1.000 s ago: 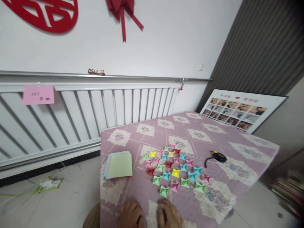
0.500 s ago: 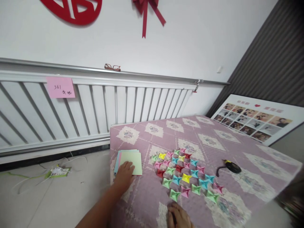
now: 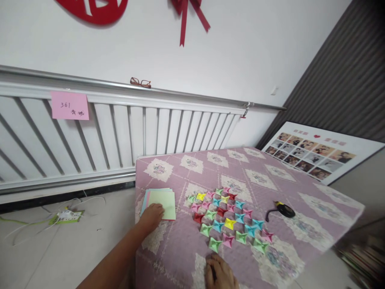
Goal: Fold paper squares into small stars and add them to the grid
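Square paper stack (image 3: 167, 201): lower frame, left of centre, edges fanned.
Left hand (image 3: 153, 214): fingers close together over its lower-left part; can't tell if pinching.
Right hand (image 3: 220, 273): bottom centre, curled; contents unclear.
Stack touch: light pressure probably best, avoids skidding.

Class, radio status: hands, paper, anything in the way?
Left hand on paper stack. Right hand curled, grip unclear. Folded paper shapes just beyond right hand.

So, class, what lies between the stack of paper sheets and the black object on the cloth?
In the head view, small folded paper pieces in several colours lie between the paper stack and the black object, with purple cloth showing either side.
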A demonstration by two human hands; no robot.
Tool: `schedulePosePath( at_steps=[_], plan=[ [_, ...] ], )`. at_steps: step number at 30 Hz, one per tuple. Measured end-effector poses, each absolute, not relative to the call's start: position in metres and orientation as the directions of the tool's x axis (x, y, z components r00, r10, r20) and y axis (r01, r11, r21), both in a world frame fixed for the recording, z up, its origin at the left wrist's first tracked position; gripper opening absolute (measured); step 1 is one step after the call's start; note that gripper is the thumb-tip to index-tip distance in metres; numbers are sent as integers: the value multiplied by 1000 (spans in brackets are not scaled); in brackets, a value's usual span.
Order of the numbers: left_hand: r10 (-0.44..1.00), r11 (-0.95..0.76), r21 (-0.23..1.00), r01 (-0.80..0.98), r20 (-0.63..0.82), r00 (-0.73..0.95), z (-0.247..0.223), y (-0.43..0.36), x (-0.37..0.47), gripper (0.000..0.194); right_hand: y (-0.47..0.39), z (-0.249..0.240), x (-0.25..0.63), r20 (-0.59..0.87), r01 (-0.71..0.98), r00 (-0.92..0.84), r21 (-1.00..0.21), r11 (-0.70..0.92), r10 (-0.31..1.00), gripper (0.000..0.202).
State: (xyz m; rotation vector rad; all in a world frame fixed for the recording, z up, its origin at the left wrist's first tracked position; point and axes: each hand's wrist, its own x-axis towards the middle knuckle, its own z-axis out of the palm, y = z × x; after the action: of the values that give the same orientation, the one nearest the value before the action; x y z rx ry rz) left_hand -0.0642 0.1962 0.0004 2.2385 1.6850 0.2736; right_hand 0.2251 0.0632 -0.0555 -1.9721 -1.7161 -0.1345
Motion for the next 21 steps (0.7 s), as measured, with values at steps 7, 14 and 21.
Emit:
schedulePosePath(
  at_steps=[7, 14, 21],
  plan=[
    [991, -62, 370, 927, -89, 101, 0, 203, -59, 22, 63, -51, 225, 397, 948, 173, -316, -43, 901, 25],
    [998, 64, 484, 873, -43, -49, 20, 203, -62, 9, 63, -51, 226, 393, 947, 173, -317, -44, 903, 25],
    [988, 70, 684, 727, 52, -144, 49, 152, -59, 14, 63, -56, 237, 341, 931, 116, -365, 18, 933, 24]
  ],
)
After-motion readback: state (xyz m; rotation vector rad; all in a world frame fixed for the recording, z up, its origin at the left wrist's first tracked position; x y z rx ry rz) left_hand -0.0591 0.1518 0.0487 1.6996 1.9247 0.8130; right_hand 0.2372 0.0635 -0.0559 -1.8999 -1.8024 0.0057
